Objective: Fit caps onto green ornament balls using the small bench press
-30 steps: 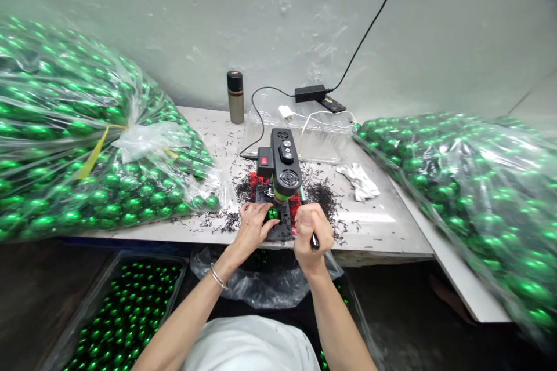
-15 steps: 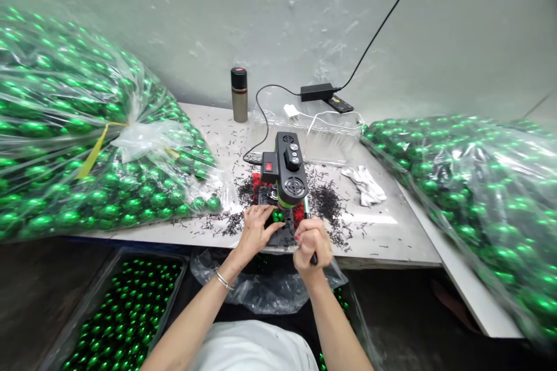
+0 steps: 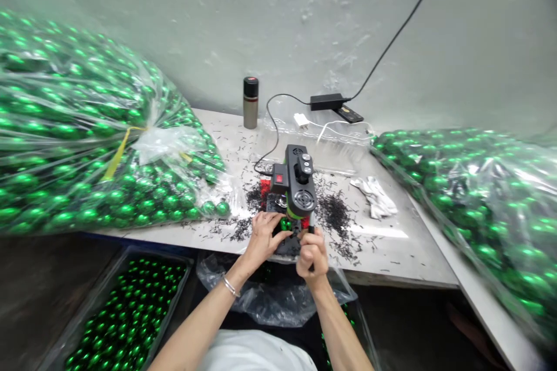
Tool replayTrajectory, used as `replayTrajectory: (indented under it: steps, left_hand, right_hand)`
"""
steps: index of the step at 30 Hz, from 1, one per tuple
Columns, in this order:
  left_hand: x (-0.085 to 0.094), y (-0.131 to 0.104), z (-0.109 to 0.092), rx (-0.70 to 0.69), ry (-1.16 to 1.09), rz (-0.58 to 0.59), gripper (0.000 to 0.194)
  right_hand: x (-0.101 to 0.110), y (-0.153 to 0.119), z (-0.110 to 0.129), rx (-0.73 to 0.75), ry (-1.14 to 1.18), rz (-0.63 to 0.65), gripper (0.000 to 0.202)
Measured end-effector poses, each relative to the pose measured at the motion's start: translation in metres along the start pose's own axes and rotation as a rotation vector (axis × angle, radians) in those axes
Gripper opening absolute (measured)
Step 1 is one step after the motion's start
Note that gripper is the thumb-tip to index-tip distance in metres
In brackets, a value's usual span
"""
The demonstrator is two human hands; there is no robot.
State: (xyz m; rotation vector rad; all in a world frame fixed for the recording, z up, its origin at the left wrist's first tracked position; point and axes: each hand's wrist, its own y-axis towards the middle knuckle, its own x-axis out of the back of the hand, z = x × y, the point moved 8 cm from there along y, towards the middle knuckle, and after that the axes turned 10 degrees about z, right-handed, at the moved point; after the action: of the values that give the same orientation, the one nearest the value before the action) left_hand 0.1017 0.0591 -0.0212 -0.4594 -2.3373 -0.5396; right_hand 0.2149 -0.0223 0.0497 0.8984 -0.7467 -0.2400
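A small black bench press (image 3: 300, 179) with a red switch and round fan grilles stands at the table's front edge. Under its head sits a shiny green ball (image 3: 285, 224). My left hand (image 3: 263, 237) has its fingertips and thumb closed about that ball from the left. In my right hand (image 3: 312, 256) is the black lever handle (image 3: 310, 231) on the press's right side, with the fingers wrapped around it. Red bits (image 3: 265, 187) lie beside the press base. The ball's underside is hidden.
Large clear bags of green balls (image 3: 143, 197) lie left and right. Black scraps (image 3: 334, 211) litter the table. White gloves (image 3: 375, 197), a flask (image 3: 250, 103) and a power adapter (image 3: 326, 101) lie around the press. A bin of green balls (image 3: 126, 307) stands below left.
The view has shifted, so everything sits a little lower and farther right. My right hand has moved slightly closer to the press with the lever. My left hand stays at the ball.
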Motion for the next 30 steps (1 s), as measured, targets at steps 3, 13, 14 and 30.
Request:
replayTrajectory:
  steps: [3, 13, 14, 30]
  left_hand:
    - [0.003, 0.000, -0.001, -0.027, -0.017, -0.058, 0.032]
    - [0.033, -0.076, -0.021, -0.217, 0.118, -0.067, 0.070]
    - [0.043, -0.073, -0.015, -0.202, 0.157, -0.097, 0.067]
    - [0.145, -0.017, 0.076, 0.106, 0.630, 0.232, 0.028]
  right_hand:
    - [0.025, 0.014, 0.013, 0.020, 0.025, -0.154, 0.031]
    - [0.046, 0.053, 0.028, -0.241, 0.133, -0.247, 0.036]
    - [0.044, 0.051, 0.028, -0.240, 0.132, -0.253, 0.037]
    - [0.038, 0.041, 0.025, -0.185, 0.111, -0.263, 0.036]
